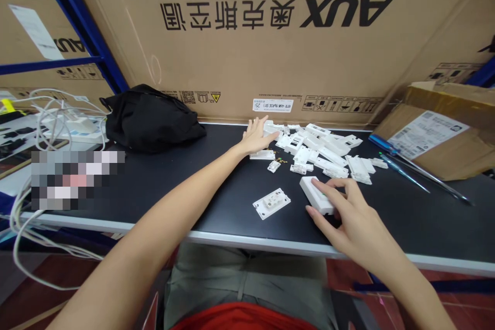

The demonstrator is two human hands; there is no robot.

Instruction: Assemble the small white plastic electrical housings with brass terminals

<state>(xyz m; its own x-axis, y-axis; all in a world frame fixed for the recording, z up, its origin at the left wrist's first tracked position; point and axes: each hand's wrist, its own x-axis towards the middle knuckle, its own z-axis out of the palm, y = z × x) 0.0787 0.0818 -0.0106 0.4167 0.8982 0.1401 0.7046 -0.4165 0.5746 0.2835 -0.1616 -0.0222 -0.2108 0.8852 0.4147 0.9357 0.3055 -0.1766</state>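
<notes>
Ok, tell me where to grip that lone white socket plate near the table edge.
Pinch the socket plate across its two long edges, coming straight down from above: it lies flat on the table, clear of the pile, with nothing touching its sides.

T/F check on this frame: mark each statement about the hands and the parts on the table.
1. The left hand reaches into the pile of white parts at the back of the table. True.
2. The right hand holds a screwdriver. False: it grips a white switch block; the screwdrivers lie untouched further right.
3. A white socket plate lies on its own between the two arms. True.
4. The black bag sits at the right end of the table. False: it is on the left, against the cardboard box.
</notes>
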